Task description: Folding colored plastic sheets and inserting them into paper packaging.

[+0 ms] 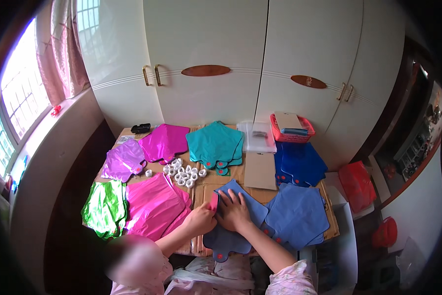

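Observation:
Directly in front of me lies a flat blue-grey foil balloon (pixel 254 200) with a tab and red dot at its near end. My right hand (pixel 234 212) presses on it, palm down and fingers spread. At its left edge my left hand (pixel 201 219) is closed, pinching a small pink piece (pixel 214 200); the fingers partly cover that piece, so its kind does not show. Just right of my right forearm, a stack of similar blue-grey foil balloons (pixel 299 214) lies flat. Close by on the left are bright pink foil balloons (pixel 152 204).
Around the cardboard-covered table lie green (pixel 104 206), lilac (pixel 122 160), magenta (pixel 166 141), teal (pixel 213 142) and dark blue foil balloons (pixel 302 164). White ribbon-like rolls (pixel 184 175) cluster centrally. Behind are a tan card (pixel 260 171), clear bags (pixel 253 140) and a red basket (pixel 292 136).

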Demonstrator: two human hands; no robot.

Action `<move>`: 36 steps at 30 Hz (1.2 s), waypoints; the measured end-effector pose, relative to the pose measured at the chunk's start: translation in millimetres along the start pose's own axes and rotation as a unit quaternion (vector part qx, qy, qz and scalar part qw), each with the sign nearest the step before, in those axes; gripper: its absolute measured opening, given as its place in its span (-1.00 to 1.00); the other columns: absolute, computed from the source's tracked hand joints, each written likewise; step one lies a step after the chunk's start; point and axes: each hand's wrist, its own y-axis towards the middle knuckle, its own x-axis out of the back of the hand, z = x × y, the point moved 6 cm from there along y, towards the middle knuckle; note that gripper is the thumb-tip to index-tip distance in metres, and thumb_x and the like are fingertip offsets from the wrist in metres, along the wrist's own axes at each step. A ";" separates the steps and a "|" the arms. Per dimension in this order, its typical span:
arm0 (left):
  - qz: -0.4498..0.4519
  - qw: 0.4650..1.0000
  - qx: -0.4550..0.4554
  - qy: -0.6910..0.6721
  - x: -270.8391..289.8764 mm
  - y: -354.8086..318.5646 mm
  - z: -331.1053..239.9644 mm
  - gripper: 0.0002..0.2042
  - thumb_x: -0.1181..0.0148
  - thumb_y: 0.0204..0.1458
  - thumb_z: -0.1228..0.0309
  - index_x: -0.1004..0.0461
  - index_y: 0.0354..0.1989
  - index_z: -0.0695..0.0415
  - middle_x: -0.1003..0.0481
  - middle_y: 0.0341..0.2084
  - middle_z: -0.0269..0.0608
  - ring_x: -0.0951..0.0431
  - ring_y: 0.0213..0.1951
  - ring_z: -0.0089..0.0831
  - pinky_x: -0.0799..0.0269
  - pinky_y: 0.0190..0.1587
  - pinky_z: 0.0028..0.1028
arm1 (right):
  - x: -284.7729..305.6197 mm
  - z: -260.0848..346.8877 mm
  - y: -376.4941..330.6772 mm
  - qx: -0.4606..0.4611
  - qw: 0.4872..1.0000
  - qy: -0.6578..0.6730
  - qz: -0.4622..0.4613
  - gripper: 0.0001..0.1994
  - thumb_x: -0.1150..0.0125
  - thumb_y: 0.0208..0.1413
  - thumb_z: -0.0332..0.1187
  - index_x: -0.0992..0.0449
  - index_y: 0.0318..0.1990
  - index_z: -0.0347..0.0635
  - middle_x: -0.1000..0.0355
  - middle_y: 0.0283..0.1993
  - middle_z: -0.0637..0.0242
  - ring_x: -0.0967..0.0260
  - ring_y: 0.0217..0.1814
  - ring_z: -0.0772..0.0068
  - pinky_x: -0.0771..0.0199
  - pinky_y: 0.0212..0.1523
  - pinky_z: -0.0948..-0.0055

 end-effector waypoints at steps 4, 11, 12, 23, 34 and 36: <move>-0.129 0.984 -0.115 0.034 -8.6 -5.6 -9.0 -0.80 -0.06 -0.19 0.39 -0.47 -0.49 0.31 -0.46 -0.33 0.09 -0.50 -0.27 -0.04 -0.46 -0.18 -0.20 | -0.3 0.2 0.3 0.011 1.000 0.007 0.009 -0.42 0.05 0.07 0.05 -0.27 0.23 0.04 0.02 0.39 0.31 0.15 0.44 0.10 0.23 0.35 -0.12; -0.051 0.972 0.159 -0.167 8.3 -18.6 22.3 -0.76 -0.15 -0.17 0.38 -0.40 -0.37 0.29 -0.51 -0.44 0.08 -0.55 -0.34 0.02 -0.49 -0.27 -0.18 | 5.8 0.5 -1.3 0.004 1.000 0.022 -0.019 -0.30 -0.08 -0.01 0.14 -0.19 0.28 0.10 -0.01 0.39 0.30 0.14 0.44 0.12 0.23 0.36 -0.11; -0.080 0.953 0.193 -0.218 8.7 -28.8 33.2 -0.71 -0.19 -0.17 0.38 -0.38 -0.30 0.28 -0.52 -0.41 0.10 -0.56 -0.31 0.00 -0.49 -0.25 -0.20 | 7.0 2.7 -0.6 0.003 1.000 0.022 -0.013 -0.29 -0.08 -0.01 0.15 -0.18 0.29 0.09 -0.01 0.39 0.30 0.15 0.44 0.12 0.23 0.36 -0.11; 0.028 0.985 0.168 0.000 -21.5 -50.1 17.4 -0.61 -0.13 -0.17 0.28 -0.30 -0.20 0.29 -0.49 -0.58 0.15 -0.54 -0.48 0.11 -0.48 -0.40 -0.05 | 10.8 4.0 1.1 -0.014 0.998 0.025 0.048 -0.21 -0.02 -0.08 0.31 -0.13 0.32 0.22 0.11 0.43 0.30 0.29 0.48 0.10 0.39 0.39 -0.09; -0.072 0.980 0.114 -0.144 -12.5 -4.9 19.0 -0.83 -0.11 -0.12 0.37 -0.42 -0.45 0.25 -0.45 -0.53 0.05 -0.53 -0.39 0.00 -0.44 -0.34 -0.17 | 5.3 2.6 -4.3 0.000 0.999 0.014 0.040 -0.38 -0.02 0.01 0.10 -0.24 0.25 0.19 0.07 0.41 0.28 0.23 0.47 0.10 0.32 0.36 -0.18; -0.107 0.987 0.074 -0.091 -14.9 -2.5 8.6 -0.85 -0.08 -0.14 0.40 -0.43 -0.46 0.23 -0.43 -0.47 0.06 -0.51 -0.35 0.02 -0.45 -0.30 -0.14 | 9.2 2.2 -3.4 0.012 1.000 0.026 -0.005 -0.41 -0.05 -0.01 -0.02 -0.28 0.21 0.04 0.00 0.37 0.26 0.13 0.42 0.11 0.18 0.33 -0.11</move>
